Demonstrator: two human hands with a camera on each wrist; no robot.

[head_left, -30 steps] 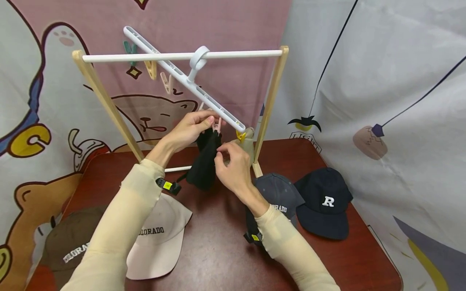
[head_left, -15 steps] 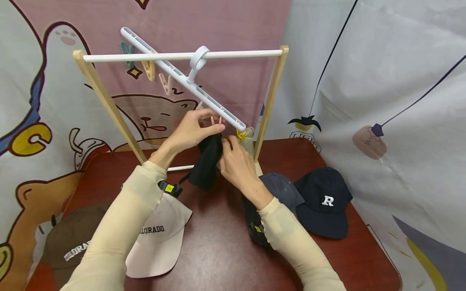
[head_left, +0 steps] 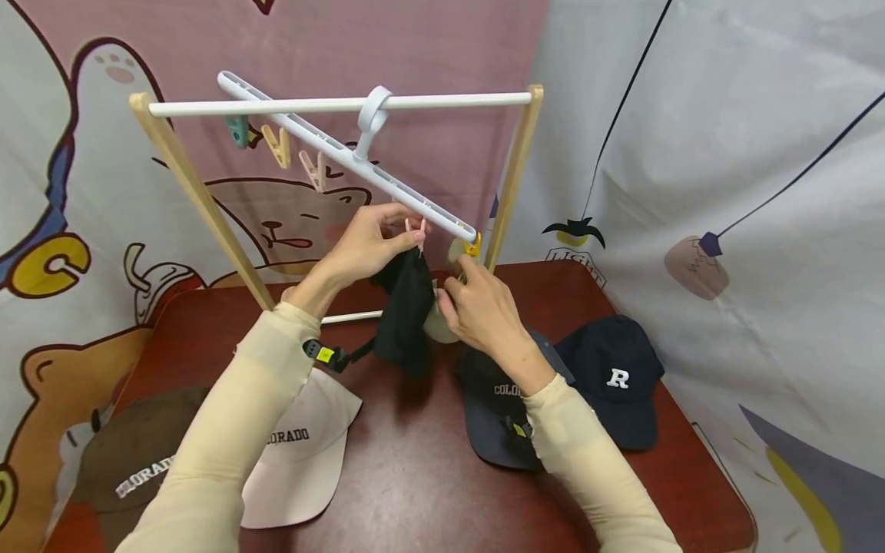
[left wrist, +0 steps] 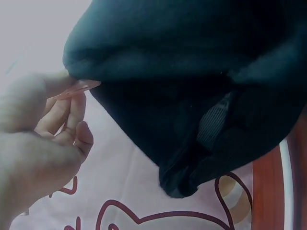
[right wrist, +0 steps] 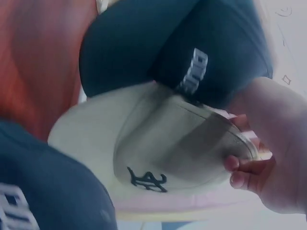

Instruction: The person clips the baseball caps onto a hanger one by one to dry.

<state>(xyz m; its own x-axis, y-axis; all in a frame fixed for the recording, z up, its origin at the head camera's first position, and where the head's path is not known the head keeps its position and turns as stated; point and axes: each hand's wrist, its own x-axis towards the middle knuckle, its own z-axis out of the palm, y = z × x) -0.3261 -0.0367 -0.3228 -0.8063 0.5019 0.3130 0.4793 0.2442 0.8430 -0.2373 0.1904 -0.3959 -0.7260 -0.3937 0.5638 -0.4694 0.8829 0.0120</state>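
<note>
My left hand point(head_left: 369, 244) pinches a pink clothespin point(left wrist: 79, 89) at the edge of a black cap point(head_left: 403, 311), which hangs below the white hanger point(head_left: 314, 138). Beside it, a beige cap point(right wrist: 158, 143) with a dark letter hangs from a yellow clothespin point(head_left: 472, 246) at the hanger's right end. My right hand point(head_left: 487, 313) holds the beige cap's edge near that clothespin, its fingertips point(right wrist: 238, 179) on the fabric. Much of the beige cap is hidden behind the hand and the black cap in the head view.
The hanger hooks over the white rod of a wooden rack point(head_left: 515, 177). Green, yellow and pink clothespins point(head_left: 314, 170) hang at its left. On the red table point(head_left: 387, 476) lie brown point(head_left: 131, 461), light pink point(head_left: 304, 461), dark grey point(head_left: 498, 430) and navy point(head_left: 611, 384) caps.
My right hand has moved right, from the black cap to the beige cap. The hanger has turned and tipped slightly, its left end lower. My left hand stays at the pink clothespin.
</note>
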